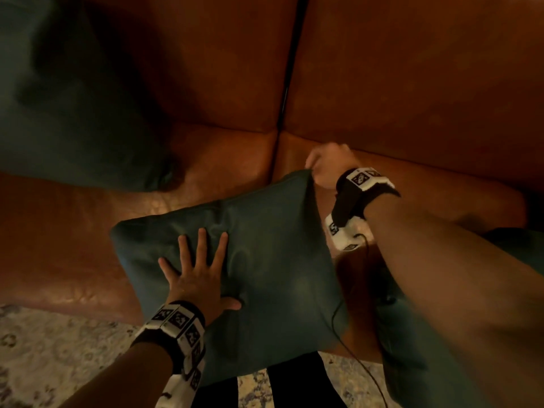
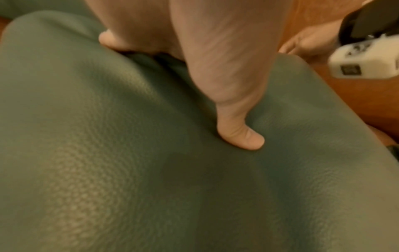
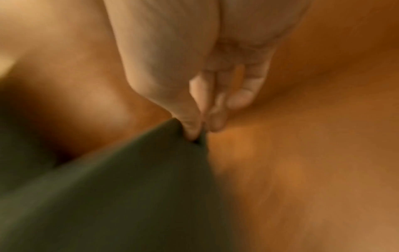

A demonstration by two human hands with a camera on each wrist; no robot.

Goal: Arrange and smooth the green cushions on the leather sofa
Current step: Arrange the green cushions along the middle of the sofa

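Note:
A green cushion (image 1: 265, 260) lies on the seat of the brown leather sofa (image 1: 412, 83), its near corner hanging over the front edge. My left hand (image 1: 197, 269) lies flat on its face with fingers spread, and the thumb dents the grained cover (image 2: 108, 170). My right hand (image 1: 326, 164) pinches the cushion's far right corner (image 3: 168, 153) between thumb and fingers. A second green cushion (image 1: 67, 98) leans against the backrest at the far left.
Another green cushion (image 1: 412, 334) sits partly under my right forearm at the right. A thin black cable (image 1: 347, 307) hangs from the right wrist device. A patterned rug (image 1: 59, 348) covers the floor in front of the sofa.

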